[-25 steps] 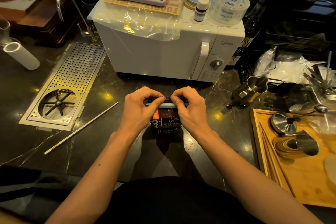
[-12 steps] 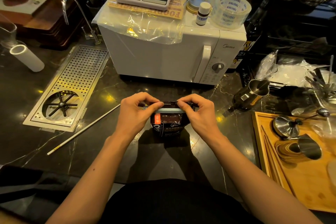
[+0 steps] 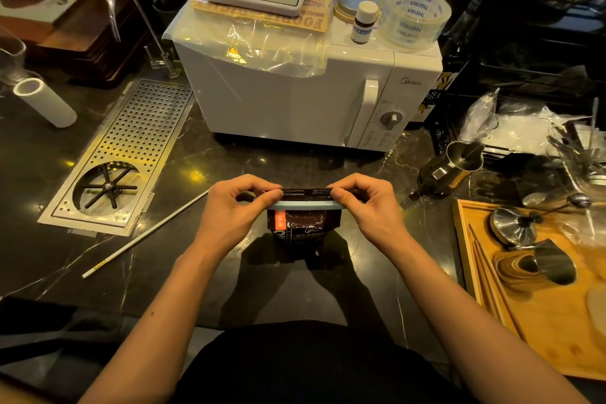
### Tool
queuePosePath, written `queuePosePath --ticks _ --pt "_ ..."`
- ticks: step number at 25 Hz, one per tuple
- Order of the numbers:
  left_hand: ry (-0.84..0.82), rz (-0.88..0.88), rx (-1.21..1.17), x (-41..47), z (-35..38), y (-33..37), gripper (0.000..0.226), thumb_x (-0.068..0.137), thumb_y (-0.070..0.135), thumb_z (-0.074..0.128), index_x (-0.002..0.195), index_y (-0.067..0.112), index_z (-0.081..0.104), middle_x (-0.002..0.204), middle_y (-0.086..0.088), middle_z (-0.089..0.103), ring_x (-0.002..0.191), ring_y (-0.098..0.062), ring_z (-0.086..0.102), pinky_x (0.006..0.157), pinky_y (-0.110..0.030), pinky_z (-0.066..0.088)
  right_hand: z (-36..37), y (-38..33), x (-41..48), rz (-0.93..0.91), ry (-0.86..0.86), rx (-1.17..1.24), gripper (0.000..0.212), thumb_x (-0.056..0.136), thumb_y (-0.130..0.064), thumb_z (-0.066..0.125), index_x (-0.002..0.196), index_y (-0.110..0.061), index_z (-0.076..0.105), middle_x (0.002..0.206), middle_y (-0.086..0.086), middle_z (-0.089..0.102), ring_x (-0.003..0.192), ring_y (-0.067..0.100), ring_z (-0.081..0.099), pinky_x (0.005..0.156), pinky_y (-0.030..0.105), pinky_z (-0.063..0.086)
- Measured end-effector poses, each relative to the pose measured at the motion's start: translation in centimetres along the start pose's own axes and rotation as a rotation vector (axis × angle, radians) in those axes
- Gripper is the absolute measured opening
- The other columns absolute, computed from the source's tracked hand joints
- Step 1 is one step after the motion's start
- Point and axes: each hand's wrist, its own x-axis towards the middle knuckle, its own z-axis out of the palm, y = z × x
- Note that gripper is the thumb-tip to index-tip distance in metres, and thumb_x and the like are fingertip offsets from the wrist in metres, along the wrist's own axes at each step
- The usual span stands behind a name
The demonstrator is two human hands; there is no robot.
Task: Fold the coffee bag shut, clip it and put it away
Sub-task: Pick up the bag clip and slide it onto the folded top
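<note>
— How far along?

— Top of the coffee bag point(image 3: 303, 226) folded over, by the look of it, with a pale blue sealing clip point(image 3: 303, 205) lying across the fold. Probably mid-clipping; impossible to say whether snapped fully home. Putting away not yet begun.

— Where exactly?

— On the dark marble counter point(image 3: 203, 272), just in front of the white microwave point(image 3: 295, 102), between the perforated drip tray point(image 3: 131, 141) on one side and the wooden tray point(image 3: 541, 321) on the other. Whether resting on the stone or held just above it: cannot tell.

— Left hand?

— Left hand point(image 3: 234, 210) curled, thumb and forefinger pressed together on the left end of the clip and the folded edge. Other fingers tucked under, not spread.

— And the right?

— Right hand point(image 3: 369, 207) mirrored: thumb and forefinger pinching the right end of the clip and fold, remaining fingers bent in. Middle of the clip bare between the two pinches.

— Left to do?

— Likely a check that the clip grips along its whole length, then lifting and stowing. No obvious storage spot in view.
</note>
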Motion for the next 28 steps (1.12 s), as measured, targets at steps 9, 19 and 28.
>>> queuePosePath --ticks 9,19,28 --pt "-0.059 0.138 0.151 0.1 0.7 1.1 0.014 0.085 0.017 0.074 0.098 0.023 0.073 0.093 0.013 0.069 0.093 -0.004 0.064 0.082 -0.015 0.048 0.7 -0.2 -0.9 -0.059 0.068 -0.084 0.005 0.091 -0.011 0.068 0.089 -0.011 0.073 0.088 0.0 0.071 0.087 0.018 0.066 0.082 0.037 0.055" --pt "-0.006 0.178 0.12 0.2 2.6 1.3 0.006 0.084 0.011 0.076 0.088 0.015 0.074 0.085 0.006 0.069 0.084 -0.011 0.065 0.075 -0.025 0.05 2.6 -1.1 -0.4 -0.226 0.043 -0.196 0.004 0.085 -0.002 0.07 0.083 -0.005 0.07 0.083 0.0 0.066 0.08 0.007 0.06 0.074 0.023 0.048" --pt "0.015 0.123 0.088 0.4 2.3 0.7 0.007 0.083 0.019 0.077 0.089 0.022 0.075 0.086 0.013 0.07 0.088 -0.009 0.066 0.079 -0.026 0.051 2.5 -0.8 -0.3 -0.197 0.093 -0.198 0.002 0.086 -0.01 0.071 0.085 -0.012 0.072 0.084 -0.006 0.068 0.083 0.006 0.062 0.076 0.026 0.05"
